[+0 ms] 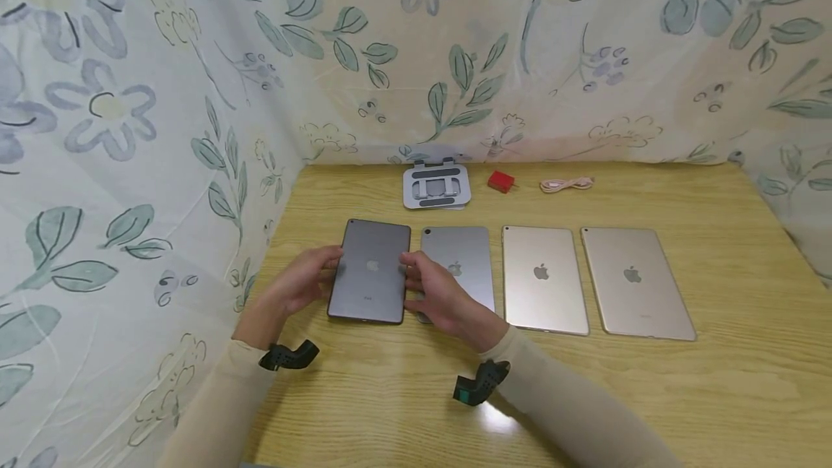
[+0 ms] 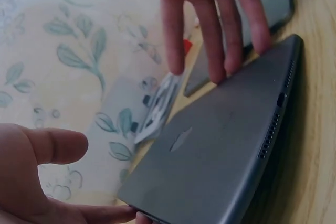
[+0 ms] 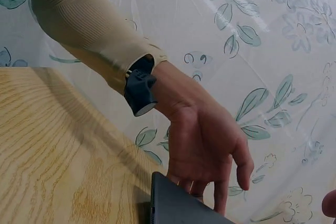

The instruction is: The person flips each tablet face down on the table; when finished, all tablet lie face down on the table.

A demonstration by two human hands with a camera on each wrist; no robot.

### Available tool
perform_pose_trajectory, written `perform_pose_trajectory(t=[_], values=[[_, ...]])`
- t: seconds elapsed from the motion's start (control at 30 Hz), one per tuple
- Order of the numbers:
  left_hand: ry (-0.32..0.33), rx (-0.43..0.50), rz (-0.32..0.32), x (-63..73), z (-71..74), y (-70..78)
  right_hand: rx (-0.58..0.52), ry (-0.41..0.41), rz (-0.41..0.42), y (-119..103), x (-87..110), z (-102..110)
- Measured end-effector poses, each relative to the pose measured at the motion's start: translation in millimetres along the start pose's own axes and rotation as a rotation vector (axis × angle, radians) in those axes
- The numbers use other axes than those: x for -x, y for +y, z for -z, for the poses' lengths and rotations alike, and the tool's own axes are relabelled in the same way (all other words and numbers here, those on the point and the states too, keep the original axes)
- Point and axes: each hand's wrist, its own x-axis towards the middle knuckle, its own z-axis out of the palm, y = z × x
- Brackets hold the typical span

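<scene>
A dark grey iPad (image 1: pixel 372 287) lies back side up at the left of a row of tablets. My left hand (image 1: pixel 303 282) touches its left edge, and my right hand (image 1: pixel 437 289) is at its right edge. In the left wrist view, the right hand's straight fingers (image 2: pixel 212 40) reach down to the tablet's side, while the left thumb (image 2: pixel 63 146) stands apart from it. The right wrist view has the left palm (image 3: pixel 202 140) beside a dark tablet corner (image 3: pixel 176 205). Partly behind my right hand is a grey iPad (image 1: pixel 471 262).
Two gold iPads, one lighter (image 1: pixel 544 295) and one pinker (image 1: pixel 640 302), lie to the right. Along the back are a folded silver stand (image 1: pixel 437 173), a red charger plug (image 1: pixel 500 181) and a coiled pink cable (image 1: pixel 565 184). Floral cloth (image 1: pixel 403 78) hangs around the wooden table (image 1: pixel 390 396).
</scene>
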Motion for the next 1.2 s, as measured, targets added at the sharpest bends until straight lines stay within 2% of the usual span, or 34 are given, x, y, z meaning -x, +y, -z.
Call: perform_pose_trajectory(t=[0.2, 0.37, 0.53, 0.63, 0.77, 1.0, 1.2], values=[[0.033, -0.134, 0.025, -3.5, -4.4, -4.5, -0.001, -0.003, -0.005, -3, 1.7, 1], [0.081, -0.264, 0.018, -3.1, -10.8, -6.0, -0.015, -0.009, -0.012, -4, 2.3, 2], [0.159, -0.459, -0.016, -3.8, -18.2, -7.3, -0.037, -0.016, -0.017, -3, 1.7, 3], [0.195, -0.524, -0.039, -4.4, -21.3, -8.2, -0.051, -0.021, -0.022, -3, 2.5, 3], [0.205, -0.542, -0.054, -3.8, -22.5, -9.1, -0.065, -0.025, -0.024, -2, 4.4, 3], [0.174, -0.461, -0.047, 0.7, -19.2, -6.3, -0.092, -0.036, -0.012, -1, 3.8, 9], [0.216, -0.505, -0.073, 4.0, -14.9, -6.7, -0.082, -0.094, -0.003, -7, 11.9, 17]])
